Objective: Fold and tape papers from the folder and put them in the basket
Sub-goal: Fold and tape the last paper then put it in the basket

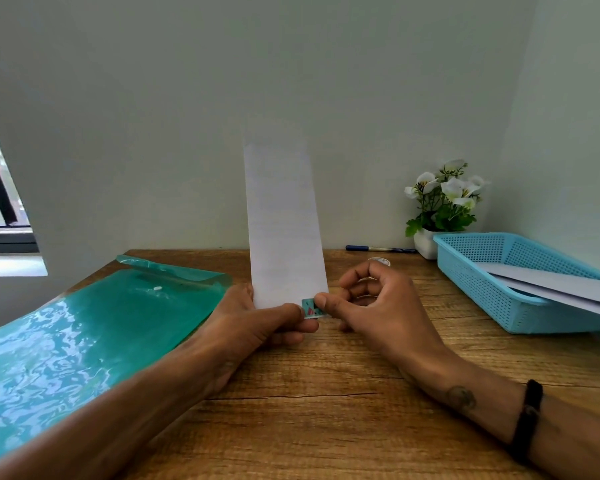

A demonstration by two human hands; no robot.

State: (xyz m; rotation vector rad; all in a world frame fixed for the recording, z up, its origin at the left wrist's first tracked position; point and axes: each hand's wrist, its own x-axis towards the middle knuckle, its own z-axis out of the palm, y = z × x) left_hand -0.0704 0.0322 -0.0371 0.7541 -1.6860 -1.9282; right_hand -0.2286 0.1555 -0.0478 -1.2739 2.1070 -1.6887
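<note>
A long folded white paper [283,223] stands upright above the wooden desk, gripped at its bottom end by my left hand [257,317]. A small teal patterned piece of tape [309,307] sits on the paper's lower right corner, and the thumb and fingers of my right hand [378,306] pinch it there. The green translucent folder [84,337] lies flat at the left with its flap open. At the right stands the blue plastic basket [482,282] with folded white papers [561,285] lying in it.
A tape roll [379,261] shows partly behind my right hand. A blue pen [378,249] lies along the back wall. A white pot with white flowers [442,206] stands beside the basket. The wooden desk [326,410] has a window to its left.
</note>
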